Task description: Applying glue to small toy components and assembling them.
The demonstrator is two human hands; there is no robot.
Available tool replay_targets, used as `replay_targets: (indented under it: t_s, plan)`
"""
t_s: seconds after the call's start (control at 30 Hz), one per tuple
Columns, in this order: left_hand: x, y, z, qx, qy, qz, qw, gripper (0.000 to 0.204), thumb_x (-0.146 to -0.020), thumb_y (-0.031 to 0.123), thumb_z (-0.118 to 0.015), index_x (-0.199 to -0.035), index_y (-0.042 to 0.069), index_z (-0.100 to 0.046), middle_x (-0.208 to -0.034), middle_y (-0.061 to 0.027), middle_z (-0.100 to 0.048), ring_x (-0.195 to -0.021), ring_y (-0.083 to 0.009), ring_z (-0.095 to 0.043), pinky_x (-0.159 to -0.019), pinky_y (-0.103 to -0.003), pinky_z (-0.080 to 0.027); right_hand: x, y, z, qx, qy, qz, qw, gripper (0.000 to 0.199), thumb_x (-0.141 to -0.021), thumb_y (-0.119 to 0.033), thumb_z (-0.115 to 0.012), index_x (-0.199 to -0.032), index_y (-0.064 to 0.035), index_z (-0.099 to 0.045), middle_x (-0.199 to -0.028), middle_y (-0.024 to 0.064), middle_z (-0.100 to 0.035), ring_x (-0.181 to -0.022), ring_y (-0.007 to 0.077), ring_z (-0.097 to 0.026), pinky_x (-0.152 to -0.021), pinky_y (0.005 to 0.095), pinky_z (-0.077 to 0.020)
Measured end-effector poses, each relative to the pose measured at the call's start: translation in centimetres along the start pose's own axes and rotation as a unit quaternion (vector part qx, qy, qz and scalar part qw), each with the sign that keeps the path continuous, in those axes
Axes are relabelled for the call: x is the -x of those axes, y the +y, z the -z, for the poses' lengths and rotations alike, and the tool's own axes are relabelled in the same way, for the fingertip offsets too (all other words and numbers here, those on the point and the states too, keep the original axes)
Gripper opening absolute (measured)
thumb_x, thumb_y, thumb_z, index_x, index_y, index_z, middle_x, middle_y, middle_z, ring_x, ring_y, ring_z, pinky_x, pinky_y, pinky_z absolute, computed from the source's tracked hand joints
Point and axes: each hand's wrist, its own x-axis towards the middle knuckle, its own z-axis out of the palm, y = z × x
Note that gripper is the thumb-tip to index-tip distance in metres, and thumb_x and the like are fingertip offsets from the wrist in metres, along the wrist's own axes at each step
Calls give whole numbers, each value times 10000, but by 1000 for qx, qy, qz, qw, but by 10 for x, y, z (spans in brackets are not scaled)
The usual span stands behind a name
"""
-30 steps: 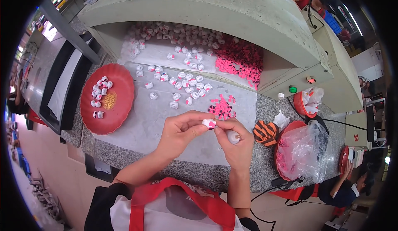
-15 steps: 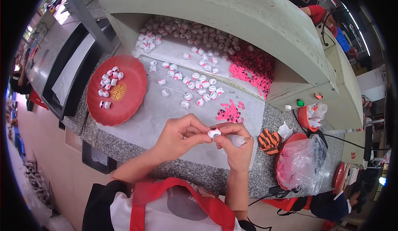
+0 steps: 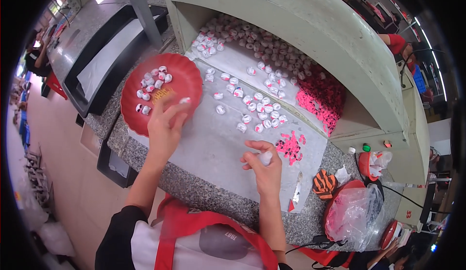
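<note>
At the far left, a long black tray (image 3: 72,86) with a white sheet in it sits on the speckled stone worktop (image 3: 194,192). Next comes a scalloped red plate (image 3: 191,73) carrying a loose cluster of small white bead-like pieces (image 3: 158,77) with pink and black marks. Over its near right edge reaches the left hand (image 3: 164,133), blurred, its fingers spread and thumb apart; one white piece (image 3: 185,100) is just beyond the fingertips, and whether they touch it I cannot tell. More white pieces (image 3: 264,108) lie scattered on the pale sheet (image 3: 213,146) in the middle. Below them the right hand (image 3: 268,174) has its fingers curled around a small translucent bottle (image 3: 265,158), index finger extended. Just beyond are flat pink cutouts (image 3: 290,148), then a narrow blade (image 3: 297,188) and an orange-and-black striped cloth (image 3: 324,184).
</note>
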Motion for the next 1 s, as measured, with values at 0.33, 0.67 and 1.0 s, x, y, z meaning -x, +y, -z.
replay_targets:
  t_s: [0.33, 0.67, 1.0]
  plan:
    - [-12, 11, -60, -22, -235, 101, 966, 234, -744, 103, -614, -973, 54, -607, -957, -114, -586, -831, -222, -594, -691, -305, -484, 33, -3, 35, 51, 63, 179, 981, 334, -746, 103, -480, -1034, -28, -371, -860, 73, -483, -765, 162, -563, -683, 300, -496]
    - [17, 103, -62, 673, -330, 388, 536, 293, -858, 103, -489, -1120, -27, -489, -1065, -189, -541, -918, -261, -585, -805, -287, -487, 82, -46, 40, 197, 243, 330, 891, 348, -688, -147, -591, -981, 24, -514, -865, 90, -526, -781, 177, -532, -697, 285, -437]
    - [32, 103, -56, 430, -185, -20, 884, 339, -710, -142, -579, -1030, -65, -496, -1054, -186, -501, -981, -236, -541, -795, -303, -512, 82, -54, 32, 299, 174, 426, 836, 285, -641, -66, -633, -896, 18, -537, -746, 120, -607, -548, 216, -600, -508, 280, -478]
